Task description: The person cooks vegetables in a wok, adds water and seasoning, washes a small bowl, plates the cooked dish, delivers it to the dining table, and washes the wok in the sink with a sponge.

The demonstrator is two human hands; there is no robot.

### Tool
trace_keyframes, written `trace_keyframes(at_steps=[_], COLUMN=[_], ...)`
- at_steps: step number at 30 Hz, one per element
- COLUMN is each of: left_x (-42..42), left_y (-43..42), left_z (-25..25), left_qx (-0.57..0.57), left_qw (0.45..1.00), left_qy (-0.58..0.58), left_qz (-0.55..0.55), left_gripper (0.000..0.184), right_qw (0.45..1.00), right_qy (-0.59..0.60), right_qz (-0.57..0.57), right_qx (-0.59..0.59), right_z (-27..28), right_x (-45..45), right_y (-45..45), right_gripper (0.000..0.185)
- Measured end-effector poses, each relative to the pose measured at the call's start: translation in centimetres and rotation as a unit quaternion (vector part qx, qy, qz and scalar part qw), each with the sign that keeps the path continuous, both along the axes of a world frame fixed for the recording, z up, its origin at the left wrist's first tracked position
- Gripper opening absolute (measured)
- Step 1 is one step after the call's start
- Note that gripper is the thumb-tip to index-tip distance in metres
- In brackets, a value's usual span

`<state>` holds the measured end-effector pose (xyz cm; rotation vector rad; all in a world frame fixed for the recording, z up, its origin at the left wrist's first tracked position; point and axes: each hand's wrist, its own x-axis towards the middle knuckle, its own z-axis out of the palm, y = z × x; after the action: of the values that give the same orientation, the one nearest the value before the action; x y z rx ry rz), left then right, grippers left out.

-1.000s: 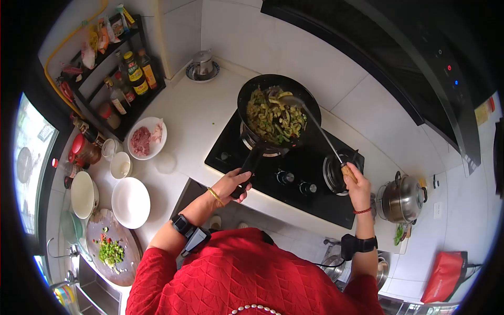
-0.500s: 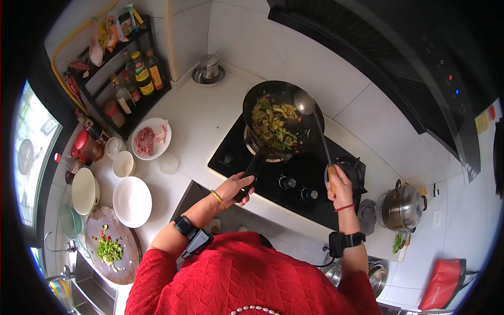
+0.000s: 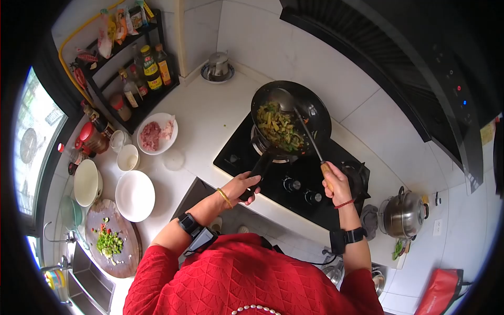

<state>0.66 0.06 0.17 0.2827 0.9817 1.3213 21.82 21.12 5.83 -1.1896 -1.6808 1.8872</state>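
Observation:
A black wok (image 3: 317, 118) sits on the left burner of the gas stove (image 3: 233, 149). Chopped green and yellow-brown food (image 3: 278, 126) lies in it, looking like peppers with other pieces. My left hand (image 3: 244, 187) is wrapped round the wok's black handle. In my right hand (image 3: 337, 184) is the wooden grip of a long metal ladle (image 3: 311, 135). The ladle's round bowl is inside the wok, at the far edge of the food.
Left on the counter are a plate of raw meat (image 3: 144, 149), a white bowl (image 3: 135, 196) and a round chopping board (image 3: 134, 247) with chopped vegetables. A bottle rack (image 3: 113, 79) stands behind. A steel pot (image 3: 401, 215) is right of the stove; the range hood (image 3: 367, 58) hangs above.
The ladle's bowl has moved left across the wok, from its right wall to the far edge of the food. My left hand still holds the handle. The whole view has shifted slightly.

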Motion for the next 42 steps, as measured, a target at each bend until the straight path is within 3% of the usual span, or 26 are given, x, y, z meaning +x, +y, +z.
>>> trace_keyframes(at_steps=[1, 2, 6, 9, 18, 26, 30, 31, 34, 36, 38, 40, 42], left_x=[0.1, 0.1, -0.2, -0.4, -0.5, -0.2, -0.9, -0.9, -0.8, -0.7, -0.7, -0.4, -0.8], left_y=[-0.1, -0.1, -0.1, -0.1, -0.2, -0.1, -0.3, -0.4, -0.5, -0.4, -0.3, -0.3, -0.4], left_z=[-0.1, -0.2, -0.3, -0.3, 0.1, -0.2, -0.4, -0.3, -0.1, -0.2, -0.4, -0.4, 0.0], left_qx=[-0.004, -0.004, -0.003, 0.001, -0.004, -0.004, -0.003, -0.004, -0.005, -0.005, 0.0, -0.005, -0.014], left_qw=[1.0, 1.0, 1.0, 1.0, 1.0, 1.0, 1.0, 1.0, 1.0, 1.0, 1.0, 1.0, 1.0], left_qy=[0.0, -0.001, -0.001, -0.001, 0.005, 0.007, 0.014, 0.016, 0.018, 0.019, 0.017, 0.014, 0.016], left_qz=[-0.001, -0.001, -0.001, -0.001, -0.009, -0.003, 0.0, -0.001, -0.004, -0.008, -0.007, -0.007, -0.003], left_gripper=[0.028, 0.028, 0.029, 0.029, 0.028, 0.029, 0.028, 0.027, 0.026, 0.026, 0.026, 0.026, 0.026], right_qw=[0.999, 0.986, 0.835, 0.743, 0.82, 0.801, 0.864, 0.888, 0.907, 0.911, 0.84, 0.829, 0.915], right_qy=[-0.016, -0.061, -0.146, -0.295, -0.284, -0.328, -0.294, -0.341, -0.292, -0.253, -0.114, -0.109, -0.124], right_qz=[0.015, 0.05, 0.137, 0.162, 0.158, 0.09, 0.083, 0.06, 0.097, 0.121, 0.126, 0.075, 0.014], right_qx=[0.03, 0.146, 0.513, 0.579, 0.471, 0.493, 0.401, 0.304, 0.288, 0.303, 0.516, 0.544, 0.384], right_z=[0.7, 1.7, 9.0, 14.6, 16.4, 1.9, 4.0, 8.0, 9.7, 7.8, 2.0, -0.6, 0.2], right_x=[0.0, 0.6, 3.8, 5.9, 9.6, 5.2, 8.9, 8.0, 9.7, 8.3, 6.4, 4.8, 5.2], right_y=[-1.0, -1.4, -3.6, -6.3, -6.6, -1.9, -3.2, -5.3, -5.0, -4.9, -3.3, -2.1, -2.0], right_gripper=[0.038, 0.038, 0.037, 0.038, 0.038, 0.042, 0.042, 0.041, 0.041, 0.041, 0.039, 0.038, 0.04])
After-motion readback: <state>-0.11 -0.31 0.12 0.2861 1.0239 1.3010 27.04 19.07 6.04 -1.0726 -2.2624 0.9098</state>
